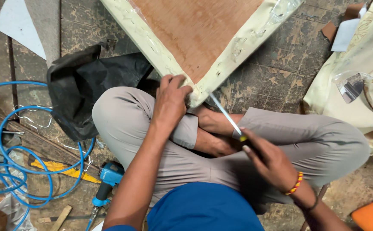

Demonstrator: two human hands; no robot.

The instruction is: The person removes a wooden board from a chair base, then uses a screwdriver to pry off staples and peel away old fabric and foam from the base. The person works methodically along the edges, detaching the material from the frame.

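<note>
We're in an upholstery workshop, working on the floor. Evidence: bare, worn, stained floor [280,72] with offcuts lying around. Past the left hand [169,102] that grips its corner, a plywood seat panel [195,30] wrapped in cream fabric under plastic film. Well left of that grip, a coiled blue air hose [19,171] runs to a blue pneumatic stapler [107,179]; black lining cloth [84,90] is bunched just beside it. Far right, more cream upholstered pieces [362,77]. Wood scraps [60,218] at lower left.
</note>
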